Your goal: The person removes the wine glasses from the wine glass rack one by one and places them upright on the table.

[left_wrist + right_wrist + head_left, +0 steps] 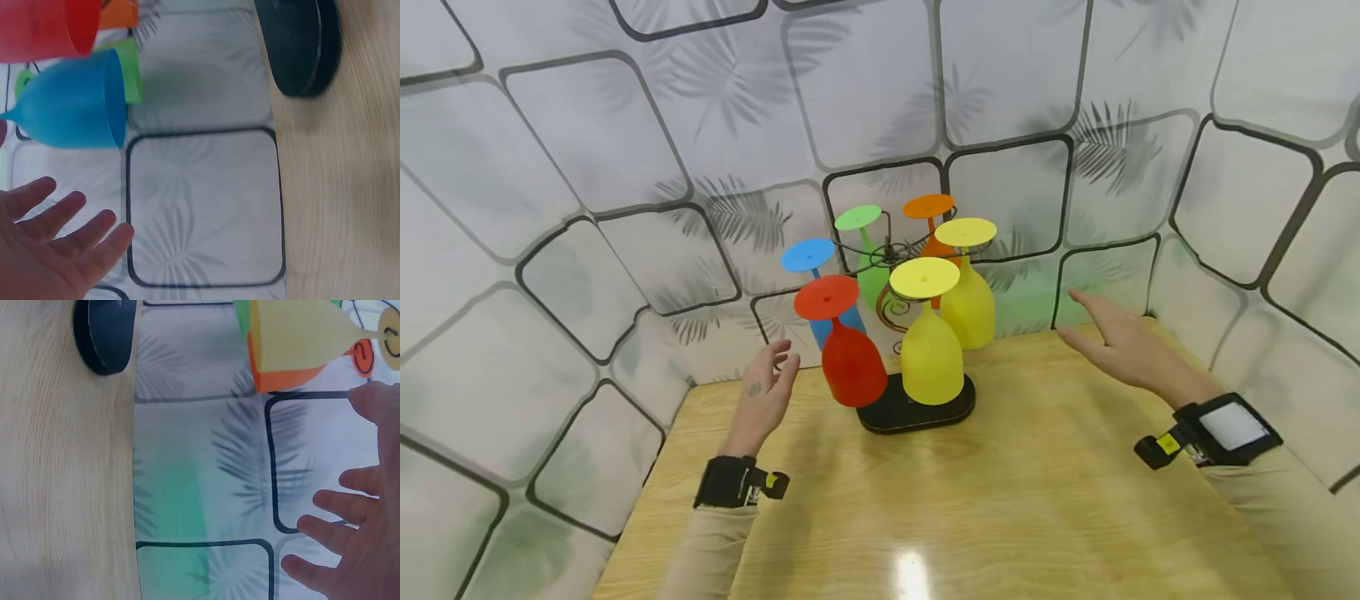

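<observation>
Coloured plastic goblets hang upside down by their feet from a dark wire rack [889,254] on a black oval base [917,408]. At the front hang a red goblet [853,362] and a yellow goblet [932,358]. A second yellow goblet [972,304] is behind on the right, near an orange goblet [928,206]; a blue goblet [75,103] and a green goblet [871,279] are at the left and back. My left hand [766,392], fingers relaxed, is left of the red goblet, holding nothing. My right hand [1131,346] spreads its fingers in the air, right of the rack.
The rack stands on a light wooden table [1037,500] near its back edge. Patterned cloth walls [880,83] with dark rounded outlines and leaf prints rise behind and at both sides. Each wrist wears a black strap with a small camera [1157,450].
</observation>
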`<state>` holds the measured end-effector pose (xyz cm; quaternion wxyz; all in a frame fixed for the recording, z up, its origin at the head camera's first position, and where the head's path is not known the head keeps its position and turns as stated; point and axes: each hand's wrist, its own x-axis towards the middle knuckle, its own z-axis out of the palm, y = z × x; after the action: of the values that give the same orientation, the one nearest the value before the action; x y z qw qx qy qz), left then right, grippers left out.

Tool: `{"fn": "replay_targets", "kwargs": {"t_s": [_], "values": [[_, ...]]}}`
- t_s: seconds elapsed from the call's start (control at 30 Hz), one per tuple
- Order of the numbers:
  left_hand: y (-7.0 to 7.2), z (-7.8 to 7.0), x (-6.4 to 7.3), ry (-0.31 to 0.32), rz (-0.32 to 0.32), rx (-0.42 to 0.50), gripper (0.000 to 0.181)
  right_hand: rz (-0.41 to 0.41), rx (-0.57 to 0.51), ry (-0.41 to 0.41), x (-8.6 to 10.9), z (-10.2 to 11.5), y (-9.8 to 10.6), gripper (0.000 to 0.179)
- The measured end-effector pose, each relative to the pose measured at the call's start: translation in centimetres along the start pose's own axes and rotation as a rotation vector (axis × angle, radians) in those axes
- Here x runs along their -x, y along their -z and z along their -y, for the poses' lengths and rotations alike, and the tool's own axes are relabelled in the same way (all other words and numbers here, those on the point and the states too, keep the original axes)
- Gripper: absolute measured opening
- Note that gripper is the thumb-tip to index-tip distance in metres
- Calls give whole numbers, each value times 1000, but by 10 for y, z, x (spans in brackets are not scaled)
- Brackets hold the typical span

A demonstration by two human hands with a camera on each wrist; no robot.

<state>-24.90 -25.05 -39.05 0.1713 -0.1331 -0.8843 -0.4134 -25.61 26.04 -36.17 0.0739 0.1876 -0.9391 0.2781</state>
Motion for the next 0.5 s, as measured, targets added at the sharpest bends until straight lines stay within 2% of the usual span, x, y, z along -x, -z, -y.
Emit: {"fn": "replay_targets", "kwargs": {"t_s": [0.17,0.33,0.5], "values": [[-16,-18,10,-98,-113,138,39,-93,-44,75,12,9,-8,70],[-31,-35,15,-185,-87,274,49,-168,-98,151,24,21,-23,65],[-42,-42,19,-180,-61,296,68,-216,-141,201,36,25,-47,59]]}}
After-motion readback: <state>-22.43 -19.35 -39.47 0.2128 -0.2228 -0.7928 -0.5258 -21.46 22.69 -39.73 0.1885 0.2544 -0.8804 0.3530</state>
